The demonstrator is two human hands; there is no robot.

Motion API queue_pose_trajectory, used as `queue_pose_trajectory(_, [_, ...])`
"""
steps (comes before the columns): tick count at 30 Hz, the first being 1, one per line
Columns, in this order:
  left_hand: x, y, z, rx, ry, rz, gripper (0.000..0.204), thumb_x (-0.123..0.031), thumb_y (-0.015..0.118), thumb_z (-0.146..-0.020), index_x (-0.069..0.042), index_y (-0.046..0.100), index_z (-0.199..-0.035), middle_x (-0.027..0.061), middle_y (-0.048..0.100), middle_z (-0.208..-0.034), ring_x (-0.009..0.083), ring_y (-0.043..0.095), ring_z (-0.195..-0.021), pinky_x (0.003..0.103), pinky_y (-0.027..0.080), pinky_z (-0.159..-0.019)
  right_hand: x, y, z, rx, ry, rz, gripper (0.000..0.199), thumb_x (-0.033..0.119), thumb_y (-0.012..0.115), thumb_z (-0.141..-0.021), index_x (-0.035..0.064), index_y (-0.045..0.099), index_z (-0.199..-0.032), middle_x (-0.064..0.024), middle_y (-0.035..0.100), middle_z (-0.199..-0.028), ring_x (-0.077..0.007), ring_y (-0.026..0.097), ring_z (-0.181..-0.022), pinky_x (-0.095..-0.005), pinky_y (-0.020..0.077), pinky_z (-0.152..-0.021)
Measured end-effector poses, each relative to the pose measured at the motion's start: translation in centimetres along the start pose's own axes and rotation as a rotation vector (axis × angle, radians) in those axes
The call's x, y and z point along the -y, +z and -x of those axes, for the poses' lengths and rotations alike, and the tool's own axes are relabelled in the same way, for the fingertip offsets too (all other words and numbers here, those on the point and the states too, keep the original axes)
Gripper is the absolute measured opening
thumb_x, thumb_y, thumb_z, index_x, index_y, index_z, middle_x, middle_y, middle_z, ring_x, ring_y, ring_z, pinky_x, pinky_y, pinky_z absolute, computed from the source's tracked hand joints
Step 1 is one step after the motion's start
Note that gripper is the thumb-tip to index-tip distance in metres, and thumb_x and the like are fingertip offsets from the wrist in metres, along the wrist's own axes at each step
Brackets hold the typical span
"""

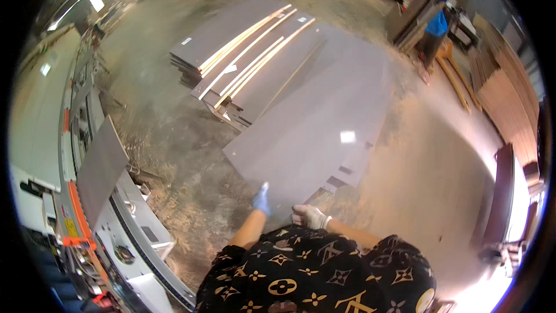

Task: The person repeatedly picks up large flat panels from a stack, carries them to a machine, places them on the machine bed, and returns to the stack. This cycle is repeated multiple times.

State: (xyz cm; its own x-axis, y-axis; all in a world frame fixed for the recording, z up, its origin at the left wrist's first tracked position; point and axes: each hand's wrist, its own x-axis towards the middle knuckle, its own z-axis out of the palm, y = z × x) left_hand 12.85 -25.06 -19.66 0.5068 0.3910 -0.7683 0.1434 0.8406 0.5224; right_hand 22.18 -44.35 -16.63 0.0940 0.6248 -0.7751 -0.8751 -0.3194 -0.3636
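Risk: the large grey panel (315, 127) could slip and drop onto the board stack (249, 64) beyond its far-left edge, since only its near edge is held. Left hand (262, 200), blue-gloved, lies fairly flat against that edge; right hand (310, 216), white-gloved, is curled closed on it.

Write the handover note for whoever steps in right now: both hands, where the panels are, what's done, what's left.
Left hand, in a blue glove: at the near edge of the large grey laminated panel; grip unclear.
Right hand, in a white glove: closed on that panel's near edge.
The panel lies on the low stack of grey panels on the dusty floor.
Further out: second stack of grey panels with pale edge strips.
Left: one grey panel on the machine's conveyor.
Done: one panel on the machine. Left: the held panel has not been lifted off.
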Motion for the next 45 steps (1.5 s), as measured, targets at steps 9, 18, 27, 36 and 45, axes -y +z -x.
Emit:
queue_pose_trajectory(9, [-1.0, -15.0, 23.0, -0.87, 0.296, -0.651, 0.042, -0.042, 0.056, -0.085, 0.0, 0.059, -0.086, 0.0064, 0.057, -0.075, 0.0194, 0.053, -0.069, 0.033, 0.046, -0.062, 10.7, -1.2, 4.2, 0.347, -0.286, -0.101, 0.04, 0.027, 0.052, -0.089, 0.0046, 0.047, -0.121, -0.013, 0.056, -0.117, -0.0287, 0.057, -0.104, -0.0384, 0.0528, -0.076])
queue_pose_trajectory(18, [11.2, -20.6, 43.6, -1.427, 0.686, 0.352, 0.047, -0.04, 0.065, -0.08, 0.003, 0.059, -0.097, 0.0058, 0.06, -0.079, 0.013, 0.055, -0.065, 0.028, 0.046, -0.053, -1.7, 21.5, -2.2, 0.623, 0.061, 0.256, 0.049, 0.04, 0.051, -0.088, 0.0072, 0.045, -0.123, -0.0099, 0.054, -0.117, -0.0204, 0.057, -0.092, -0.0279, 0.0515, -0.059])
queue_pose_trajectory(27, [27.6, -26.4, 47.3, -1.73, 0.714, 1.052, 0.046, -0.042, 0.064, -0.08, 0.002, 0.059, -0.092, 0.0086, 0.061, -0.081, 0.0175, 0.055, -0.066, 0.032, 0.049, -0.064, -21.0, 45.8, -3.3, 0.585, 0.766, 0.63, 0.047, 0.03, 0.049, -0.092, 0.0104, 0.034, -0.132, -0.0091, 0.041, -0.132, -0.0267, 0.042, -0.12, -0.0479, 0.0322, -0.103])
queue_pose_trajectory(36, [27.2, -30.7, 51.6, -1.671, 0.823, 1.132, 0.043, -0.029, 0.069, -0.079, 0.001, 0.054, -0.106, 0.0109, 0.059, -0.099, 0.0206, 0.056, -0.086, 0.033, 0.048, -0.078, -36.6, 54.4, -6.7, 0.613, 0.694, 0.601, 0.039, 0.025, 0.042, -0.094, 0.0044, 0.039, -0.127, -0.0101, 0.034, -0.139, -0.0271, 0.034, -0.127, -0.0456, 0.0284, -0.104])
queue_pose_trajectory(45, [17.5, -29.1, 52.4, -1.565, 0.029, -1.05, 0.084, -0.052, 0.067, -0.065, -0.011, 0.039, -0.131, 0.0209, 0.031, -0.138, 0.0413, 0.024, -0.128, 0.048, 0.016, -0.108, -38.9, 58.1, -2.5, 0.352, 0.396, 0.817, 0.04, 0.031, 0.04, -0.094, 0.0037, 0.044, -0.124, -0.0063, 0.046, -0.128, -0.0178, 0.044, -0.117, -0.0278, 0.0341, -0.098])
